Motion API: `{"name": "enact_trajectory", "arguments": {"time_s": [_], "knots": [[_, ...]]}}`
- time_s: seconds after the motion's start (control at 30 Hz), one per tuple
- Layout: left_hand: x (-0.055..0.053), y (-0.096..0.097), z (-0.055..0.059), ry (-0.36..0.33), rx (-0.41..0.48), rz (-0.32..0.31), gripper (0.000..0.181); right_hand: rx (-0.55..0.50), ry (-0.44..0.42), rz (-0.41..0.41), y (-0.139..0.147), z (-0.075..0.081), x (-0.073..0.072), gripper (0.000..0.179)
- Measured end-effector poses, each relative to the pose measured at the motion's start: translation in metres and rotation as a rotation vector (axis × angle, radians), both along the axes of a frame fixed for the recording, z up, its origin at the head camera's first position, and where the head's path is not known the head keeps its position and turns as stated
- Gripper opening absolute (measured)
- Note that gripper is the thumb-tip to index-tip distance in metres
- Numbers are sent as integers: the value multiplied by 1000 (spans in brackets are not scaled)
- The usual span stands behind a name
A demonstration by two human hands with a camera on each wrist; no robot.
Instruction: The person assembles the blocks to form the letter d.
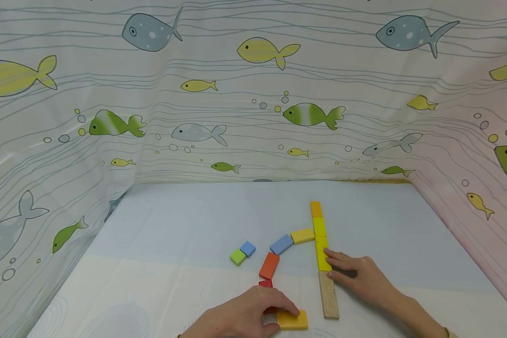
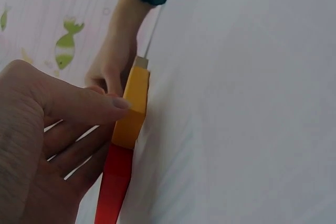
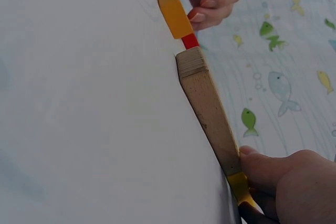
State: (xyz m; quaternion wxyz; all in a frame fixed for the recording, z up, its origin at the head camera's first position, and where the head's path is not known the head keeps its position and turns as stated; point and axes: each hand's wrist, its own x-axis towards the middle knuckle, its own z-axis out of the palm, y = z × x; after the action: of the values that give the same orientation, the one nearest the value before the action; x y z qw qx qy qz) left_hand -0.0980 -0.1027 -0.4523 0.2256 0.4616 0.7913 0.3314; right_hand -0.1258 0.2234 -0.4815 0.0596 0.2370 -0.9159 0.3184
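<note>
My left hand (image 1: pixel 249 307) pinches an orange-yellow block (image 1: pixel 293 321) at the near end of a curve of blocks, thumb on its near side and fingers over its top. A red block (image 2: pixel 113 182) adjoins it, partly hidden by that hand in the head view. My right hand (image 1: pixel 365 279) touches the right side of a straight row, index fingertip at a long yellow block (image 1: pixel 322 253) and thumb at the joint with a bare wooden block (image 1: pixel 329 295). The orange-yellow block lies left of the wooden block, with a gap between them.
The curve continues through a tilted red block (image 1: pixel 269 266), a blue block (image 1: pixel 281 244) and a pale yellow block (image 1: pixel 303 236) that meets the row. Beyond, the row has a yellow block (image 1: pixel 319 226) and an orange block (image 1: pixel 316 209). Small green (image 1: pixel 238 257) and blue cubes (image 1: pixel 248 249) lie left.
</note>
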Motion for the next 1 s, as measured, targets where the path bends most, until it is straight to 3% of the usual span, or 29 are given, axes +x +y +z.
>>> {"name": "enact_trajectory", "arguments": {"time_s": [0.7, 0.87, 1.0], "knots": [[0, 0, 0, 36, 41, -20, 39, 2, 7, 8, 1, -2, -2, 44], [-1, -1, -1, 12, 58, 8, 37, -1, 15, 13, 0, -2, -1, 44], [-3, -5, 0, 55, 78, 60, 33, -2, 26, 12, 0, -1, -1, 43]]}}
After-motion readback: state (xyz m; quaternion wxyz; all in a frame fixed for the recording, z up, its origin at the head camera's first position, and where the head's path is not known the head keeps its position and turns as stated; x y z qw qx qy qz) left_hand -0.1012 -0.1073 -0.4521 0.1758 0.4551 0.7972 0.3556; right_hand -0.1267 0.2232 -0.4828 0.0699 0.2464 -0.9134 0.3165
